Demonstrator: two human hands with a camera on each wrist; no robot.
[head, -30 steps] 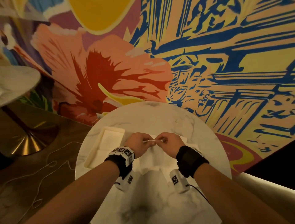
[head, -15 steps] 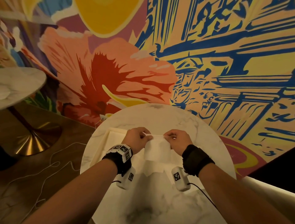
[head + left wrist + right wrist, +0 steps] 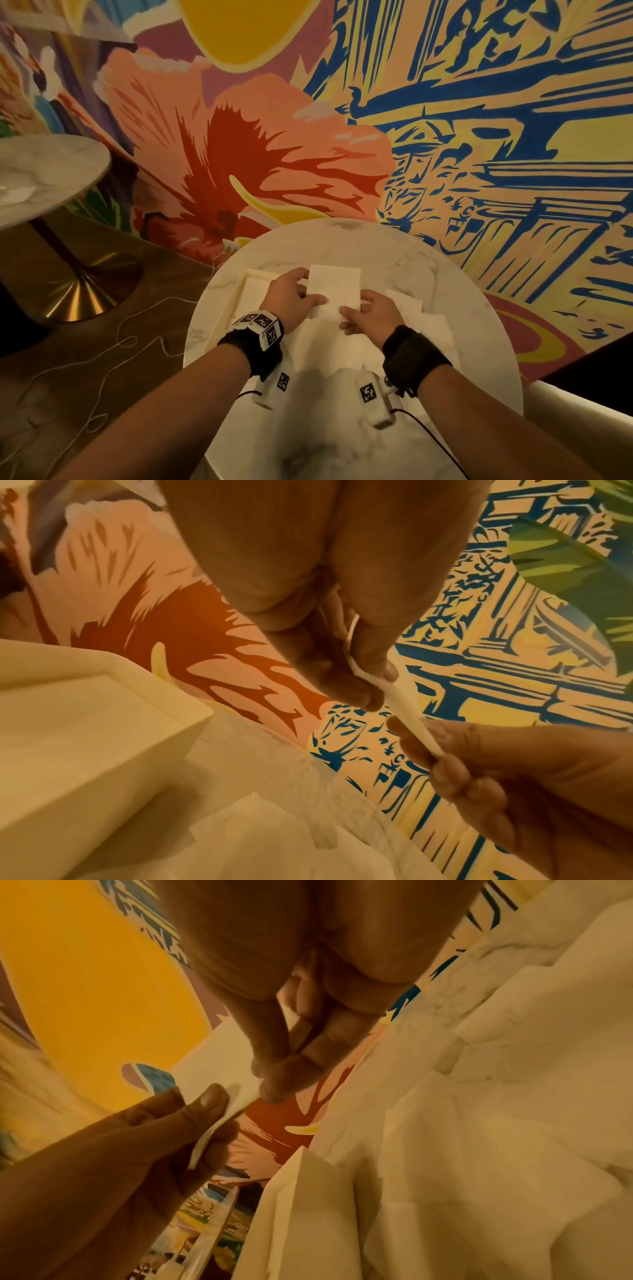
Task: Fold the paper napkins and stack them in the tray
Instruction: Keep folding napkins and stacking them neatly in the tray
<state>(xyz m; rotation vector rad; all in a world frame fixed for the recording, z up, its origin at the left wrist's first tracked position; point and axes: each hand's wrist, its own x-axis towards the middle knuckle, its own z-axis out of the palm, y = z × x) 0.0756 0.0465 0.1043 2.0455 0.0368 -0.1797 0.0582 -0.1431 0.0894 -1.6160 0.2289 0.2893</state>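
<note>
Two hands hold one folded napkin (image 3: 334, 289) in the air above the marble table (image 3: 342, 445). The left hand (image 3: 291, 299) pinches its left edge between thumb and fingers; the right hand (image 3: 371, 317) pinches its near right corner the same way. The napkin's flat face tilts up toward the wall, its long axis running away from the fingers. The tray (image 3: 236, 305) lies just left of the left hand's fingers, so that hand is nearer for placing. Unfolded napkins (image 3: 424, 318) lie beneath and right of the right hand's fingers.
</note>
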